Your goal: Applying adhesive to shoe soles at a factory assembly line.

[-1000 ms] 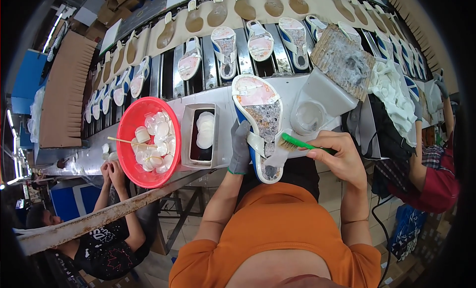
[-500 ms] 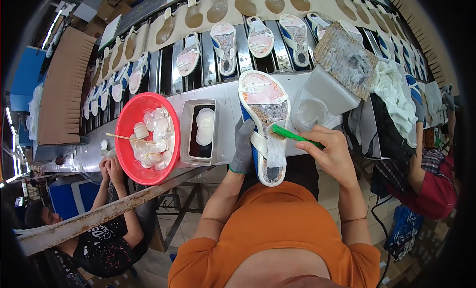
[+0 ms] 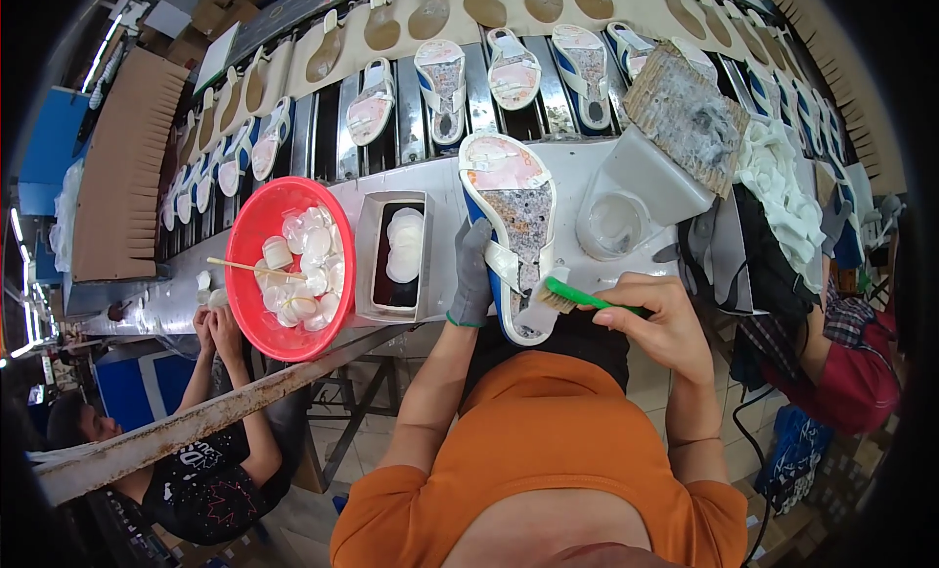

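My gloved left hand point(image 3: 472, 272) grips a sandal on a blue last point(image 3: 520, 211) by its left side, bottom facing up. The white strap edges are folded over the speckled underside, with a pinkish patch at the toe end. My bare right hand point(image 3: 657, 318) is closed round the handle of a green brush point(image 3: 579, 296). Its bristles rest near the heel end of the sandal, beside a whitish translucent piece point(image 3: 548, 292) whose kind I cannot make out. To the right of the sandal stands a clear plastic cup point(image 3: 614, 226).
A red basin point(image 3: 238, 318) with white round pieces and a stick stands left, beside a grey box point(image 3: 368, 265). Several sandals point(image 3: 513, 71) lie along the roller conveyor behind. A tan board point(image 3: 685, 108) leans over a white container point(image 3: 657, 177). Co-workers sit at left point(image 3: 210, 475) and right point(image 3: 851, 372).
The sandal has shifted slightly up and left. The brush has moved down from the strap toward the heel, and the whitish piece has moved off the sole's middle toward the bristles.
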Demonstrator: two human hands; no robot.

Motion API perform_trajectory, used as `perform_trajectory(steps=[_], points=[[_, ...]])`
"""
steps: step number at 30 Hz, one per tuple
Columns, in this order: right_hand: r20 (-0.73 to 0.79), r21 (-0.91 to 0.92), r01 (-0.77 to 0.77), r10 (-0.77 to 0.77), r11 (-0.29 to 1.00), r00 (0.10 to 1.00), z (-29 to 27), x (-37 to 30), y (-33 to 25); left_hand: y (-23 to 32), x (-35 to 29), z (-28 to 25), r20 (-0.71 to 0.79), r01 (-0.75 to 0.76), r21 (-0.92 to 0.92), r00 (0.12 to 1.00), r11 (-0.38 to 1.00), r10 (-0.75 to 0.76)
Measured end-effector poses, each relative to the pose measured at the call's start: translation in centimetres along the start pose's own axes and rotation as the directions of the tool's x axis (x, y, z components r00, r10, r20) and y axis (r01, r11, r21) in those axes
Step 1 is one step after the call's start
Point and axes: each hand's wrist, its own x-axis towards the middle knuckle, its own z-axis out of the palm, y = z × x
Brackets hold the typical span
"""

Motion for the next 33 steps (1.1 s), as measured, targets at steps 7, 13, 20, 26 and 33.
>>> perform_trajectory(steps=[7,13,20,26,33], points=[[-0.029,-0.085,-0.015,0.012,0.996,0.999,0.8,1.5,1.3,0.0,-0.3,-0.5,-0.016,0.022,0.045,1.000,0.999,-0.021],[-0.098,-0.185,0.016,-0.035,0.983,0.995,1.4,1.9,1.2,0.0,-0.8,-0.4,0.027,0.019,0.016,0.999,1.000,-0.020],[-0.202,-0.493,0.054,-0.175,0.869,0.964,2.1,1.5,1.2,1.2,-1.5,1.4,0.047,-0.007,0.076,0.999,0.997,0.004],[-0.257,-0.543,0.006,-0.173,0.840,0.951,2.9,1.4,1.2,1.8,-1.6,1.6,0.043,-0.054,0.172,0.998,0.984,0.047],[-0.314,-0.620,0.001,-0.250,0.784,0.916,3.6,2.0,1.4,2.5,-1.6,1.3,0.130,-0.108,0.246,0.988,0.963,0.078]])
